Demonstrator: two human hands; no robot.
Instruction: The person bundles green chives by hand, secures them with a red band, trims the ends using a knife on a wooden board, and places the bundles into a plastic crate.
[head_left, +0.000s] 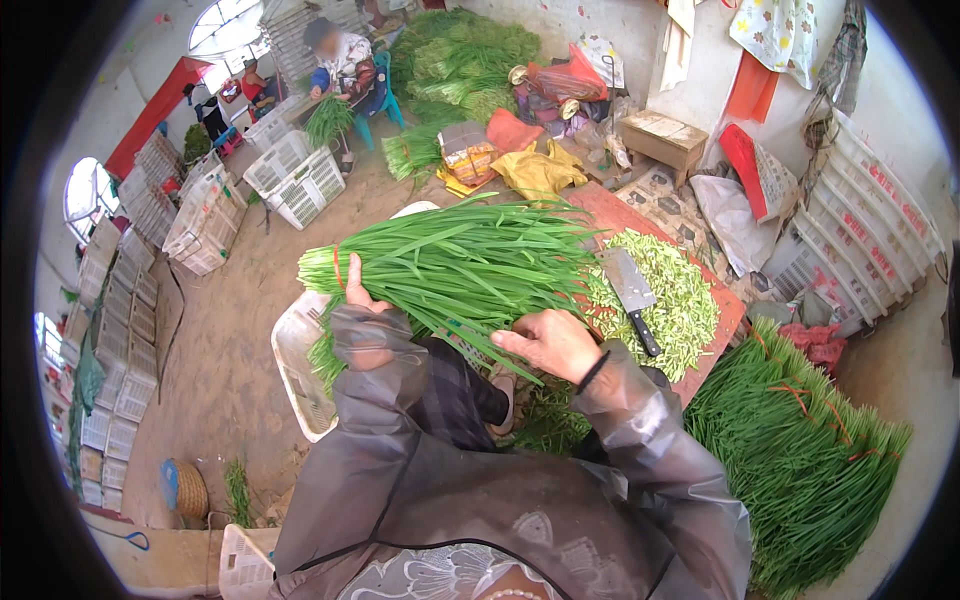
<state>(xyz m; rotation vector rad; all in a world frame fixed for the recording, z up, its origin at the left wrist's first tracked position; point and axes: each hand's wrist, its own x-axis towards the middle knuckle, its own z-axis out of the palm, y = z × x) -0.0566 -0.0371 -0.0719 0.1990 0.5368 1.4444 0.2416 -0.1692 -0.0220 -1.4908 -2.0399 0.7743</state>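
A bundle of long green garlic chives lies across in front of me, its pale cut ends to the left. A thin red band ties it near those ends. My left hand grips the bundle from below, thumb up beside the band. At the lower edge of the leaves, my right hand has curled fingers; whether it pinches any leaf is hidden. To its right, a kitchen knife with a black handle rests on chopped pale stem pieces. They cover much of a reddish board.
Under the bundle's left end stands a white plastic crate. Banded chive bundles are stacked at right. Ahead, a person sits by white crates, near a large chive heap. A wooden stool stands by the wall.
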